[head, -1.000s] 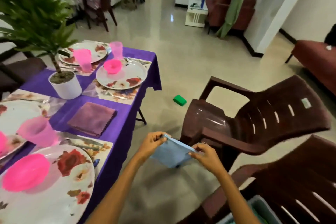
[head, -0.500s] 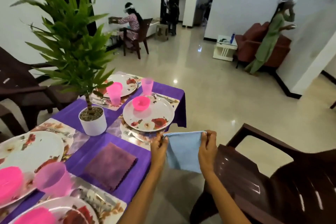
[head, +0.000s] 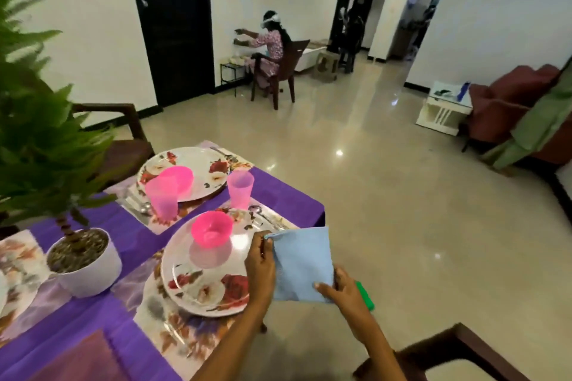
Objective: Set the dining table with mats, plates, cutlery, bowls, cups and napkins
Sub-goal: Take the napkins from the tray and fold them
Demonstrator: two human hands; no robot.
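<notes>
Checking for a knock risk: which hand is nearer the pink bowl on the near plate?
Left. The left hand is just right of the bowl, over the plate's rim; the right hand is past the napkin.

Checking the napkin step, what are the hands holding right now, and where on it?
Both hands hold one folded light blue cloth napkin: the left hand pinches its top left corner, the right hand grips its bottom right corner.

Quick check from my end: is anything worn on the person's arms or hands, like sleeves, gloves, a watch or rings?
Nothing worn shows. The left hand and right hand are bare, without gloves, and both forearms are bare to the bottom edge of the picture, with no sleeve, watch or bracelet in view. The picture is too soft to rule out rings.
</notes>
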